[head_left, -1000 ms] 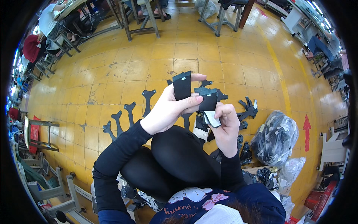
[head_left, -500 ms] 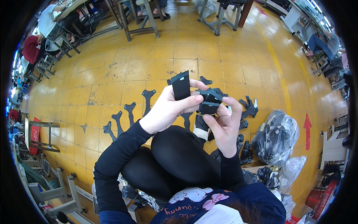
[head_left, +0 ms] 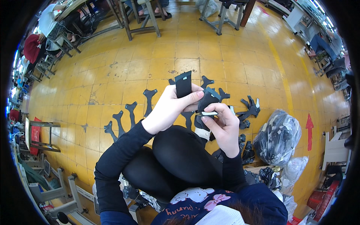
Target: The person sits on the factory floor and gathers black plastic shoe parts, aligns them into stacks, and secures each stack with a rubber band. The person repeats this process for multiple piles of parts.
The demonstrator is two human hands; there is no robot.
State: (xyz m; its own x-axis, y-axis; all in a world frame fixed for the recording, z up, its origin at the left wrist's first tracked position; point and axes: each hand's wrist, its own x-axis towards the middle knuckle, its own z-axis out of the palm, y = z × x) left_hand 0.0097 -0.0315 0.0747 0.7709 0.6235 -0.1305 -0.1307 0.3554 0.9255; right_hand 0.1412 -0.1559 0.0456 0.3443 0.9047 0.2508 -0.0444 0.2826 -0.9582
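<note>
My left hand point(head_left: 170, 105) grips a flat black cut piece point(head_left: 183, 84) that stands upright above my fingers. My right hand point(head_left: 222, 123) pinches a folded black piece with a white edge point(head_left: 207, 107) right beside it; the two hands touch above my raised knee point(head_left: 180, 150). Several black Y-shaped cut pieces point(head_left: 129, 110) lie in a row on the yellow tiled floor point(head_left: 112, 67) in front of me.
A clear bag of dark pieces point(head_left: 277, 137) sits at my right, with loose black pieces point(head_left: 251, 108) beside it and more bags behind. Metal-legged tables and stools point(head_left: 142, 18) stand at the far side. A red arrow point(head_left: 309, 127) marks the floor. People sit at the far left.
My right hand has risen and closed in against the left hand. The white-edged piece has been folded in under my fingers. The upright black piece stays in my left hand.
</note>
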